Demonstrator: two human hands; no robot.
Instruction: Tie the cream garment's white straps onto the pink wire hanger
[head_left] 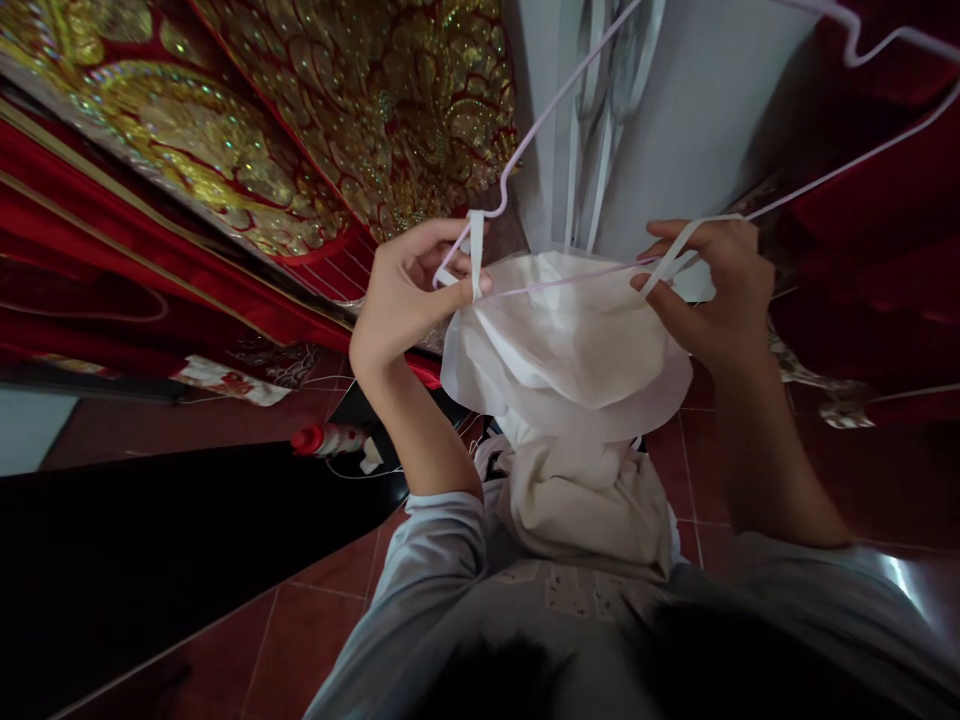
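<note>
A pale pink wire hanger [540, 120] spans the space in front of my chest, and its lower bar runs between my two hands. From it hangs a white garment [581, 350] with a sheer outer layer and a cream part bunched below. My left hand [394, 295] is closed around the hanger's left corner, where a narrow white strap [477, 250] loops over the wire. At the other side my right hand [727, 290] pinches a second white strap [679, 245], which lies around the hanger's right part. Some of the right fingers are hidden behind the strap.
Red and gold sequinned garments [262, 120] hang at the left, with dark red cloth [870, 300] at the right. Grey-white fabric with ribbons [592, 130] is straight ahead. A black tabletop [187, 540] at lower left bears a red-capped bottle [330, 440] and a cable. Red tiles cover the floor.
</note>
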